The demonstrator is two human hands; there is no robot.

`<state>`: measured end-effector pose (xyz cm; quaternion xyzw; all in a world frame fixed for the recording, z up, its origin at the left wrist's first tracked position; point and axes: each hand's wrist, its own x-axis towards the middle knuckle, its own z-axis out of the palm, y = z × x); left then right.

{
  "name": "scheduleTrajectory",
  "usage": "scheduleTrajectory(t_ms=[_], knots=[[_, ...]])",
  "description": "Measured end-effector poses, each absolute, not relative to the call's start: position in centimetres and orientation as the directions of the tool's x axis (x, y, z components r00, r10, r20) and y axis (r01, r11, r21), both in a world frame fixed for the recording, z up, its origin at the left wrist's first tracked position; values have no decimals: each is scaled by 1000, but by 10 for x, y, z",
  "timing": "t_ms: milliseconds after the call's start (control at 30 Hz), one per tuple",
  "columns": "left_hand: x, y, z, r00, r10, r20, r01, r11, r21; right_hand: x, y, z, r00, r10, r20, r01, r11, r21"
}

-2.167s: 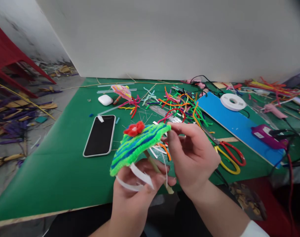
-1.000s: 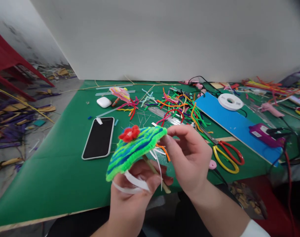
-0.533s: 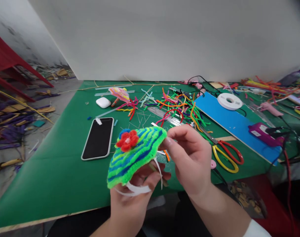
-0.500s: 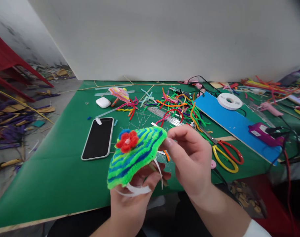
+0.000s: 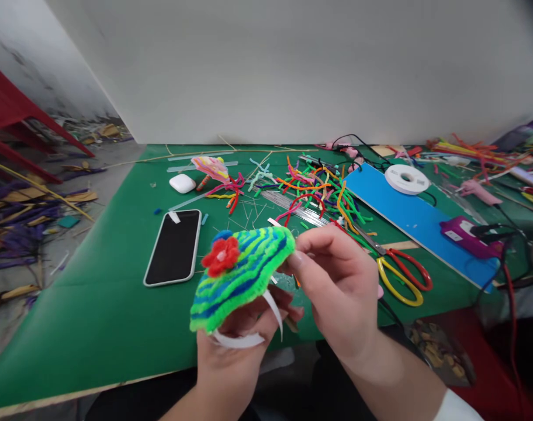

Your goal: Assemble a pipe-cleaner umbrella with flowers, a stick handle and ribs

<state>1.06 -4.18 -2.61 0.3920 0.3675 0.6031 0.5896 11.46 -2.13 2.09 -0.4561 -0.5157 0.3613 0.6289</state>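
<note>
A small umbrella-shaped dome of green and blue striped pipe cleaners [image 5: 244, 269] is held up over the table's near side. On its left part sits a red pipe-cleaner flower [image 5: 221, 257] with a pale centre, and a blue piece shows behind it. White ribbon strips [image 5: 239, 340] hang from underneath. From below, my left hand [image 5: 231, 368] grips the dome, its fingers partly hidden under it. My right hand [image 5: 343, 286] pinches the dome's right corner between thumb and forefinger.
A phone [image 5: 173, 248] lies left of the hands; behind it are a white case [image 5: 182, 183] and a pink striped pipe-cleaner umbrella [image 5: 211, 168]. Loose pipe cleaners [image 5: 310, 184] are heaped beyond. Scissors [image 5: 400, 272], a blue board [image 5: 393, 204], a ribbon spool [image 5: 407, 179] and a purple power block [image 5: 470, 237] are rightward.
The dome has tilted a little, and its red flower has shifted slightly left and down. The white strips below hang differently. Both hands keep their hold.
</note>
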Motion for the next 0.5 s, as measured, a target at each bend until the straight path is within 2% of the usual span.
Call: scheduleTrajectory(t_ms=[200, 333, 500], knots=[[6, -40, -27, 126, 989, -71, -474, 123, 872, 112, -22, 22, 210, 907, 365, 87, 355, -931], [5, -37, -24, 208, 973, -100, -559, 202, 805, 113, -21, 22, 210, 899, 384, 134, 363, -922], [3, -31, -22, 202, 971, -128, -618, 228, 753, 115, -19, 20, 177, 901, 396, 205, 360, -910]])
